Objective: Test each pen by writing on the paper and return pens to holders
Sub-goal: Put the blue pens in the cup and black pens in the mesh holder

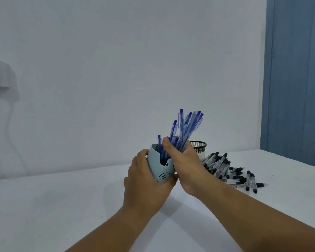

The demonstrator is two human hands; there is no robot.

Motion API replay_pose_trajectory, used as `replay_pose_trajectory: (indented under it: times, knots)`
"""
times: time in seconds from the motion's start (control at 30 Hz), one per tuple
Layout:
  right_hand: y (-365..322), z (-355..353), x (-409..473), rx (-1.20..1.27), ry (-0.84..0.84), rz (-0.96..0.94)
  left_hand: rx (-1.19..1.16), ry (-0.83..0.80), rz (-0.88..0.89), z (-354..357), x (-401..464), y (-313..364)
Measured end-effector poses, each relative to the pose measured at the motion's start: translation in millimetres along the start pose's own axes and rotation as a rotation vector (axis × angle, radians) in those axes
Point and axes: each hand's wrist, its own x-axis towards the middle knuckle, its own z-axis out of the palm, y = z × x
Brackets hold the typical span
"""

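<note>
I see the left hand (144, 180) clenched around the blue holder (159, 167), held tilted above the bench (62, 206). The right hand (184, 164) has its grip closed on a bundle of blue pens (185, 130) at the holder mouth. Black pens (229, 171) lie piled beside a mesh cup (199, 147).

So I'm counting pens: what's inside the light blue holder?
Blue pens stand in the holder, bunched by the right hand; their lower ends are hidden.
</note>
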Motion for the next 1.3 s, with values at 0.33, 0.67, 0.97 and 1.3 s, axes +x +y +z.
replay_pose_trajectory:
  times: [0.33, 0.67, 0.97, 1.3]
  knots:
    - [-0.2, -6.9, 5.7, -0.049, -0.008, -0.013, -0.036, -0.011, 0.023, 5.1, 2.3, -4.9]
    - [-6.3, -17.5, 12.1, -0.245, -0.184, 0.003, -0.091, -0.056, -0.007, 8.8, 1.5, -8.8]
    - [-0.2, -10.6, 7.9, -0.114, 0.023, -0.019, -0.112, -0.059, 0.018, 8.8, 1.4, -9.6]
    - [-9.8, -12.1, 6.4, -0.085, 0.076, -0.104, -0.069, -0.095, 0.050, 12.6, -2.8, -4.1]
